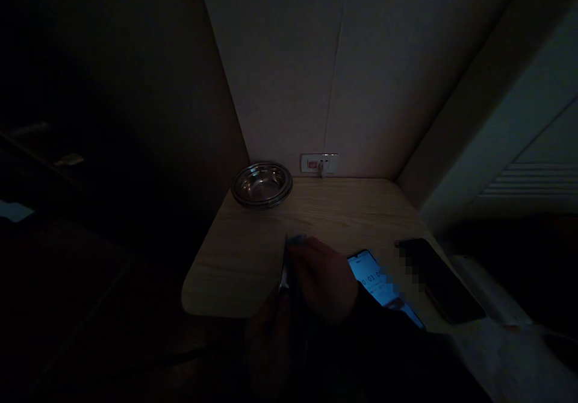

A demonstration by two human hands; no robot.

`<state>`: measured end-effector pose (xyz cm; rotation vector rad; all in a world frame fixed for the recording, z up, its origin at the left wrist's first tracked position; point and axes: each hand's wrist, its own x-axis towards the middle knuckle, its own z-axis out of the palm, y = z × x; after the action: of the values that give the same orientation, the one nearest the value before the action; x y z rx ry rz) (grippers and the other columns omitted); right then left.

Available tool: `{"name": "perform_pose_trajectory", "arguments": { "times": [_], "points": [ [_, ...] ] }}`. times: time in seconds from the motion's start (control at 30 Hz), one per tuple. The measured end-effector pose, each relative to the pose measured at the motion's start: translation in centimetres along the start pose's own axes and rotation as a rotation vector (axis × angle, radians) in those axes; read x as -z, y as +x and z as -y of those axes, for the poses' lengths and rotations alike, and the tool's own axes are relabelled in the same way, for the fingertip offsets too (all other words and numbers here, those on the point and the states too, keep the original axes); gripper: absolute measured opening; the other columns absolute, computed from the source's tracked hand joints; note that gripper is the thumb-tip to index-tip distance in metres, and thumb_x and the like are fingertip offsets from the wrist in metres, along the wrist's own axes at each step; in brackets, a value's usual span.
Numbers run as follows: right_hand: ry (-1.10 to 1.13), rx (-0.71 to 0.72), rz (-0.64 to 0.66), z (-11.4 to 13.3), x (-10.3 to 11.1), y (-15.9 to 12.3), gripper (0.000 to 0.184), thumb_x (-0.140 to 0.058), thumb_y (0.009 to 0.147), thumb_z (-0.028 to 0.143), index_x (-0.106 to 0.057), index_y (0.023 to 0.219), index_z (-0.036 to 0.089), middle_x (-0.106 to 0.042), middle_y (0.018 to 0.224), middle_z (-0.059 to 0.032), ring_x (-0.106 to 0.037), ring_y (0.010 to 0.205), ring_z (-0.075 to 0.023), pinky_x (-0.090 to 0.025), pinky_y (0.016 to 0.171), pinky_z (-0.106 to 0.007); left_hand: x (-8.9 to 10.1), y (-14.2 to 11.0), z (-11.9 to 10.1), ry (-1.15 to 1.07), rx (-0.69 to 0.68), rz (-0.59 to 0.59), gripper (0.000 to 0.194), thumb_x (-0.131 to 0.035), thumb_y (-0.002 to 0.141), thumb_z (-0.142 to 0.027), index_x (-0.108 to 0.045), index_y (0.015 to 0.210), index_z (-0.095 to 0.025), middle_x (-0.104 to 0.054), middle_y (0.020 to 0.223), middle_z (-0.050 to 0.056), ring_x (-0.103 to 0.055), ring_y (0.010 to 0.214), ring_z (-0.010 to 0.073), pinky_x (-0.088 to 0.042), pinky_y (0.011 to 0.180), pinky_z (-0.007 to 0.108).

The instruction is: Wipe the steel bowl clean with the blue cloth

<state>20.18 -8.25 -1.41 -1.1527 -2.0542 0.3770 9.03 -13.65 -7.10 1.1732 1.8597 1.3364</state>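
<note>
The scene is very dark. My right hand [323, 282] hovers over the front of a small light wooden table [235, 264], its fingers curled around a thin object with a shiny edge [284, 270] that I cannot identify. A dark sleeve runs from it to the lower right. My left hand [266, 340] is a dim shape just below the table's front edge, under that object; its fingers do not show. A lit phone [372, 279] lies on the table right beside my right hand, partly covered by the wrist.
A steel bowl [262, 184] stands at the table's back left. A wall socket [319, 163] sits behind it. A dark phone [436, 279] lies at the table's right edge. Pale fabric [501, 358] fills the lower right. The left is black.
</note>
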Motion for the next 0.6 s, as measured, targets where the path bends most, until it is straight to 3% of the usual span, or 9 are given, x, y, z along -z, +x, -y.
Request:
{"name": "perform_pose_trajectory", "arguments": {
  "times": [0.23,0.33,0.6],
  "points": [
    [-0.034,-0.023,0.009,-0.3,0.3,0.4,0.023,-0.045,0.083,0.016,-0.066,0.091,0.02,-0.064,0.081,-0.0052,-0.061,0.07,-0.0153,-0.047,0.061,-0.023,0.0,-0.3,-0.1,-0.014,-0.017,0.038,0.03,-0.054,0.076,-0.042,-0.071,0.086,-0.02,-0.073,0.084,0.008,-0.067,0.079,0.024,-0.054,0.071,0.032],
    [0.0,-0.008,0.06,-0.2,0.4,0.3,0.023,-0.046,0.084,0.017,-0.067,0.092,0.022,-0.065,0.081,-0.0048,-0.061,0.071,-0.0151,-0.046,0.061,-0.023,0.1,-0.3,0.2,-0.013,-0.032,0.012,0.028,-0.058,0.072,-0.042,-0.072,0.08,-0.019,-0.073,0.084,0.009,-0.067,0.081,0.0243,-0.054,0.073,0.032],
    [0.047,-0.044,0.056,0.4,-0.3,0.3,0.022,-0.046,0.086,0.02,-0.067,0.091,0.023,-0.066,0.085,-0.004,-0.062,0.073,-0.0155,-0.046,0.062,-0.024,-0.3,0.0,1.2,-0.019,-0.022,-0.008,0.031,-0.053,0.077,-0.042,-0.071,0.088,-0.019,-0.073,0.087,0.006,-0.067,0.081,0.0221,-0.054,0.07,0.028]
  ]
}}
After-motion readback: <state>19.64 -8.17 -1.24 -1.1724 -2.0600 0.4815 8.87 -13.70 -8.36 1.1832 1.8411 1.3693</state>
